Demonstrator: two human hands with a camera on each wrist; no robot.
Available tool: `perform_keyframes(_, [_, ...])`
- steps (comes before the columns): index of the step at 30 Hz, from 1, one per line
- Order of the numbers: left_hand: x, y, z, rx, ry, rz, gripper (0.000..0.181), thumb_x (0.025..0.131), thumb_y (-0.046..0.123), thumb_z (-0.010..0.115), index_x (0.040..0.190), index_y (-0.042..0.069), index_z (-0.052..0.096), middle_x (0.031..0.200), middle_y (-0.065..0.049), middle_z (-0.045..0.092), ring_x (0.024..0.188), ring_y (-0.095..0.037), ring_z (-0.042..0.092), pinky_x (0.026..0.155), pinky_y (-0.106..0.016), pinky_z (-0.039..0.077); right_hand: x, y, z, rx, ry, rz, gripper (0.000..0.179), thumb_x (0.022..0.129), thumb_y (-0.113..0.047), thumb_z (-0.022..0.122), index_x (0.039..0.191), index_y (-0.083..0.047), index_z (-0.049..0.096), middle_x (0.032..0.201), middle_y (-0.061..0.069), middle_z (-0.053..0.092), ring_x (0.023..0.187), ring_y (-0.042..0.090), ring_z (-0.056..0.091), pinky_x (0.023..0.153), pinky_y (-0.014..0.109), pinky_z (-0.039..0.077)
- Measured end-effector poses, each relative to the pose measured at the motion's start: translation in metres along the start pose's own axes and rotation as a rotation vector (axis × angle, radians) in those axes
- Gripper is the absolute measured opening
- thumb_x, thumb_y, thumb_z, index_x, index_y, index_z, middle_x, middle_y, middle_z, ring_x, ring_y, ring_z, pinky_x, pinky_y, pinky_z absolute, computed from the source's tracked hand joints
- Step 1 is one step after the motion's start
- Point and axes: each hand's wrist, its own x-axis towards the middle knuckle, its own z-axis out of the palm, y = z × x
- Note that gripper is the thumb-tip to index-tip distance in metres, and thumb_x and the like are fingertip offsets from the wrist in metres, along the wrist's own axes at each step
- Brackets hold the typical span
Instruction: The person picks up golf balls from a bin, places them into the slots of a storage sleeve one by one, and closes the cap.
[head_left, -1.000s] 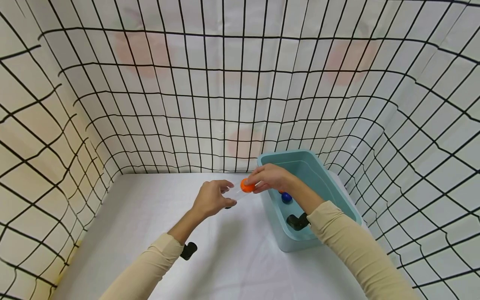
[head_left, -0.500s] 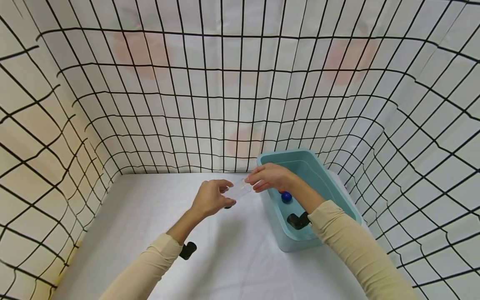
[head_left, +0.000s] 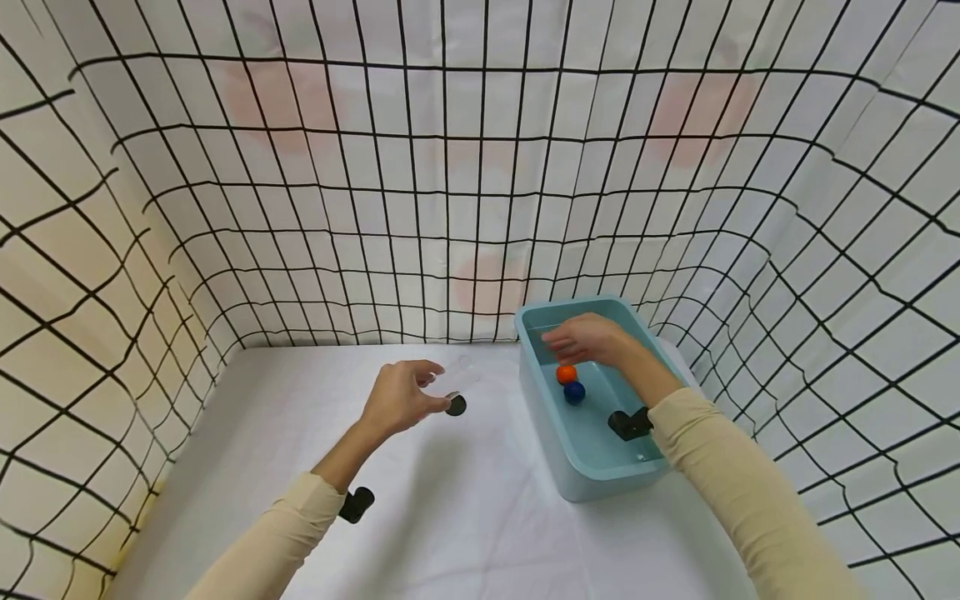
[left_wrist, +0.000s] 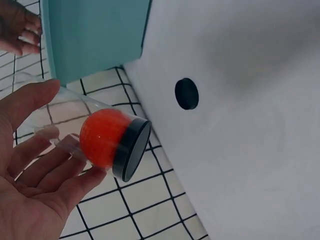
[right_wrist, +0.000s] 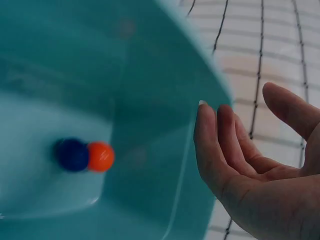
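My left hand (head_left: 401, 402) grips a clear plastic tube (left_wrist: 70, 107), tilted above the white table. In the left wrist view, an orange ball (left_wrist: 102, 137) sits inside it against the black end cap (left_wrist: 132, 150); the thumb and fingers wrap the tube's wall. A loose black cap (left_wrist: 186, 93) lies on the table close to that hand. My right hand (head_left: 592, 340) hovers over the blue-green bin (head_left: 558, 433) with loosely bent fingers and nothing in them. On the bin's floor, an orange ball (head_left: 567, 375) and a dark blue ball (head_left: 574, 392) lie side by side.
A black net (head_left: 480, 196) over white cloth encloses the back and both sides. The bin stands at the right of the white table (head_left: 480, 517), near the back. Black wrist devices (head_left: 357, 505) show beside both sleeves.
The orange ball left the right fingers and went into the tube. My right hand then moved right, over the bin. The left hand shifted slightly left with the tube, uncovering the loose cap.
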Motion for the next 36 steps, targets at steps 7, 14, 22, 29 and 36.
perform_keyframes(7, [-0.004, -0.010, -0.008, 0.008, 0.009, -0.018, 0.046, 0.074, 0.019, 0.088, 0.116, 0.007, 0.075, 0.108, -0.017, 0.077, 0.084, -0.026, 0.077, 0.063, -0.029, 0.059, 0.013, 0.029, -0.018, 0.072, 0.094, 0.117, 0.054, 0.099, -0.021, 0.064, 0.144, 0.006, 0.049, 0.151, 0.029, 0.047, 0.115, 0.033, 0.065, 0.094, 0.035, 0.058])
perform_keyframes(14, [-0.006, -0.017, -0.014, 0.046, 0.008, -0.025, 0.047, 0.075, 0.022, 0.087, 0.118, 0.006, 0.074, 0.108, -0.014, 0.077, 0.100, -0.031, 0.075, 0.080, -0.039, 0.061, 0.027, 0.058, -0.024, 0.102, 0.139, 0.191, 0.049, 0.101, -0.020, 0.060, 0.143, 0.004, 0.051, 0.149, 0.032, 0.046, 0.095, 0.024, 0.067, 0.097, 0.036, 0.056])
perform_keyframes(22, [-0.007, -0.019, -0.014, 0.039, 0.020, -0.033, 0.045, 0.074, 0.021, 0.088, 0.115, 0.007, 0.075, 0.106, -0.014, 0.077, 0.096, -0.028, 0.075, 0.074, -0.034, 0.061, 0.049, 0.088, -0.022, 0.110, 0.133, 0.266, 0.050, 0.103, -0.021, 0.055, 0.144, 0.006, 0.045, 0.148, 0.030, 0.044, 0.114, 0.034, 0.059, 0.101, 0.037, 0.054])
perform_keyframes(29, [-0.006, -0.020, -0.011, 0.021, 0.025, -0.036, 0.044, 0.073, 0.021, 0.089, 0.113, 0.007, 0.076, 0.104, -0.016, 0.077, 0.096, -0.028, 0.075, 0.067, -0.030, 0.060, 0.062, 0.108, -0.018, 0.170, 0.168, 0.350, 0.046, 0.104, -0.017, 0.053, 0.142, 0.008, 0.048, 0.140, 0.028, 0.048, 0.102, 0.030, 0.061, 0.104, 0.039, 0.051])
perform_keyframes(36, [-0.006, -0.021, -0.012, 0.038, 0.033, -0.042, 0.044, 0.074, 0.021, 0.089, 0.114, 0.007, 0.076, 0.104, -0.018, 0.077, 0.093, -0.028, 0.075, 0.072, -0.035, 0.061, 0.066, 0.115, -0.019, 0.254, 0.227, 0.426, 0.047, 0.102, -0.015, 0.057, 0.140, 0.009, 0.045, 0.129, 0.026, 0.051, 0.106, 0.033, 0.063, 0.106, 0.039, 0.051])
